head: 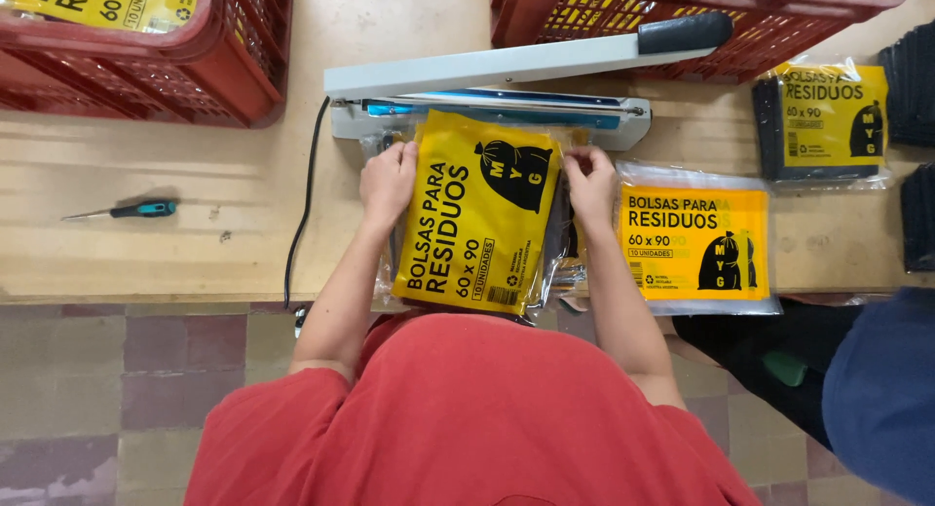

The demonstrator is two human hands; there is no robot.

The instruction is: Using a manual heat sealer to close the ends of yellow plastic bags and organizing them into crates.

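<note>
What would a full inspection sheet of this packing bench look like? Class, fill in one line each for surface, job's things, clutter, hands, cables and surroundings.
Surface: pale wooden bench, scuffed.
Job's things: yellow-labelled clear packet lying with its top edge at the heat sealer, whose arm is raised.
Clutter: screwdriver at the left; a second packet to the right; a third packet beyond it; dark stacks at the right edge.
Hands: left hand and right hand each grip a top corner of the packet.
Cables: black cord runs from the sealer over the bench edge.
Surroundings: two red crates, tiled floor, another person's blue sleeve.
</note>
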